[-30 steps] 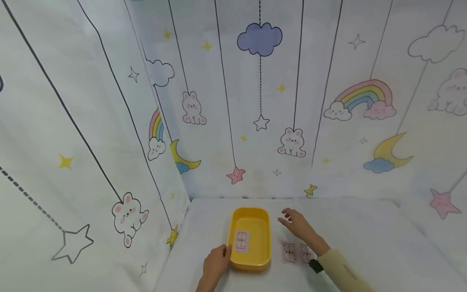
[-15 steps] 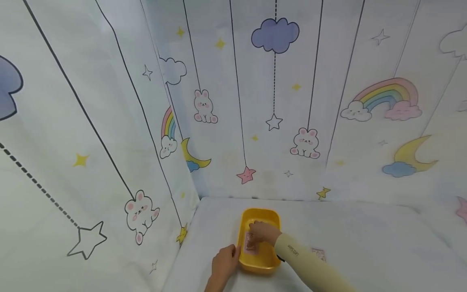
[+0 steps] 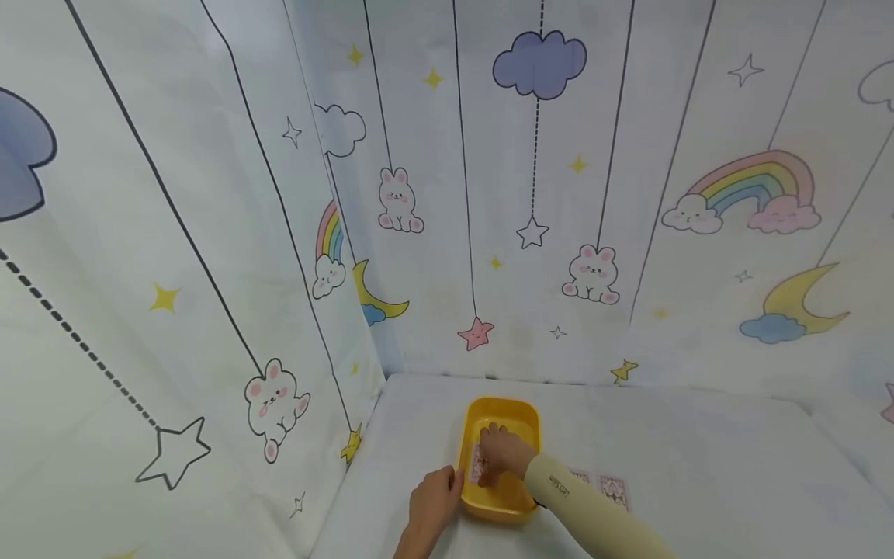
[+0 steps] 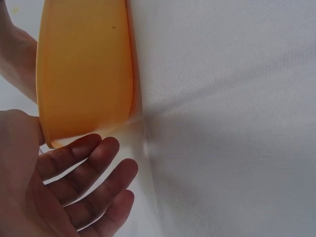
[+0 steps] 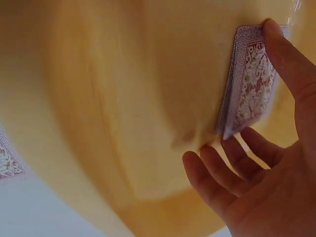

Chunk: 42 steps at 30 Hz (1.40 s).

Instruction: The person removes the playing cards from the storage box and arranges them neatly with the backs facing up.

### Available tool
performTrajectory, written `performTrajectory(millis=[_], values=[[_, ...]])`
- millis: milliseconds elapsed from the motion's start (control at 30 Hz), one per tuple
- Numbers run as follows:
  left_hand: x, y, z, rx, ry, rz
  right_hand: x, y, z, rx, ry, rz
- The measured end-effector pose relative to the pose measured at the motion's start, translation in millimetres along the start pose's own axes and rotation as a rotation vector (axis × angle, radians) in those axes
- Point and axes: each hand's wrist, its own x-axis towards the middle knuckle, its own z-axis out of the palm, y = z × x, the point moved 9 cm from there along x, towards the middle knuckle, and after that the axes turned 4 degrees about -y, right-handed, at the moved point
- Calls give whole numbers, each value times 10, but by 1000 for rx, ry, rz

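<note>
A yellow plastic tray (image 3: 497, 513) stands on the white-covered table. My left hand (image 3: 434, 498) grips its near left corner; in the left wrist view the thumb is at the rim and the fingers lie along the outer wall (image 4: 86, 69). Inside the tray, my right hand (image 3: 504, 453) holds patterned playing cards (image 5: 254, 84) by their edges, the thumb on one end and fingertips at the other. Two overlapping card edges show in the right wrist view; the exact number cannot be told. The right hand partly covers the cards (image 3: 478, 464) in the head view.
Two more cards lie face down right of the tray, one in full view (image 3: 615, 491) and the other (image 3: 581, 477) partly behind the right sleeve (image 3: 580, 501). A white cloth wall (image 3: 433, 310) with printed bunnies, stars and clouds rises behind the table.
The right hand has moved left from above the table into the tray and taken hold of cards there. The left hand has stayed on the tray. The head view has shifted slightly.
</note>
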Motion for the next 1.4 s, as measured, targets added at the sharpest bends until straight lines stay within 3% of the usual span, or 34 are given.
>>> performTrajectory(millis=[100,267,533,867,1100,1300,1400], values=[[-6,20,9,6,-3,8,-22,0,-32,-25,59,-18],[-9,56,-1,31,15,17,-30,41,-87,37,135,-36],[-46,99,46,26,-11,-5,12,153,-81,248,111,-102],[-55,151,88,17,-30,-22,66,327,-29,276,148,-73],[-59,151,104,13,-31,-19,7,469,-44,572,82,-44],[-61,83,35,16,-9,-1,-141,522,-261,842,86,-130],[-57,32,-15,20,4,1,-191,593,-345,893,108,-165]])
